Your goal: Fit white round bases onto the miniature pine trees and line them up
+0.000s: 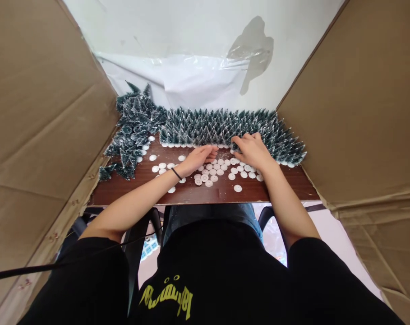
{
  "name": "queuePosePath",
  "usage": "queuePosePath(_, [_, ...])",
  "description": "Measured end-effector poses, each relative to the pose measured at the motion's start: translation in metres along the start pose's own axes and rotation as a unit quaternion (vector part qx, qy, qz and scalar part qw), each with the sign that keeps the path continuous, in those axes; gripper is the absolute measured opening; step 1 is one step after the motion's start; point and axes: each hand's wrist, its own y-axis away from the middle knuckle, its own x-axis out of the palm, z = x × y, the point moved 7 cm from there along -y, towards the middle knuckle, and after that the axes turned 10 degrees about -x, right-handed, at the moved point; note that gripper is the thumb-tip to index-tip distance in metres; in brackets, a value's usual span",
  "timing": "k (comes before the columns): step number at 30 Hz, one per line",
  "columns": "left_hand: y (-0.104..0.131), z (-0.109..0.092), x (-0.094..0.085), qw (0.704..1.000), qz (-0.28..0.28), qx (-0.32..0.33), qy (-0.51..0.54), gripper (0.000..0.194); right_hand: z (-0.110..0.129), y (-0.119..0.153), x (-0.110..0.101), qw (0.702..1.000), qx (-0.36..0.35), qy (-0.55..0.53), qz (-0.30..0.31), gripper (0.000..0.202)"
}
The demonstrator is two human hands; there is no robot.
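Note:
My left hand (198, 160) rests low over the table, its fingers loosely bent but apart, beside several flat white discs (212, 172). No object shows in it. At the front edge of a dense block of miniature snow-tipped pine trees (205, 128), my right hand (255, 151) has its thumb and index finger around a small dark green tree with a white round base, mostly hidden by the fingers. The trees in the block stand upright in close rows, with white bases visible along the front.
A loose heap of similar trees (133, 119) lies tilted at the left end of the brown table (123, 189). Brown sheeting walls (39, 104) close in both sides, and a white wall (191, 27) stands behind. A black cable (29, 270) crosses at the lower left.

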Motion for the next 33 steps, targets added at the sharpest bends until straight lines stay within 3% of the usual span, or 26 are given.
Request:
queuePosePath(5, [-0.002,0.001,-0.001,1.000,-0.003,0.001,-0.009,0.028,0.003,0.000,0.007,1.000,-0.013,0.008,0.012,0.024])
queuePosePath(11, [-0.004,0.002,-0.001,1.000,0.009,0.003,-0.016,0.026,0.002,0.002,0.002,0.999,-0.017,-0.034,-0.005,0.038])
queuePosePath(15, [-0.002,0.002,0.000,1.000,0.010,-0.002,-0.023,0.027,-0.002,0.001,-0.001,0.999,-0.009,-0.046,-0.022,0.023])
queuePosePath(33, [-0.004,0.001,0.000,1.000,0.001,-0.004,-0.013,0.028,-0.012,-0.002,0.005,0.994,-0.023,-0.067,-0.088,0.029])
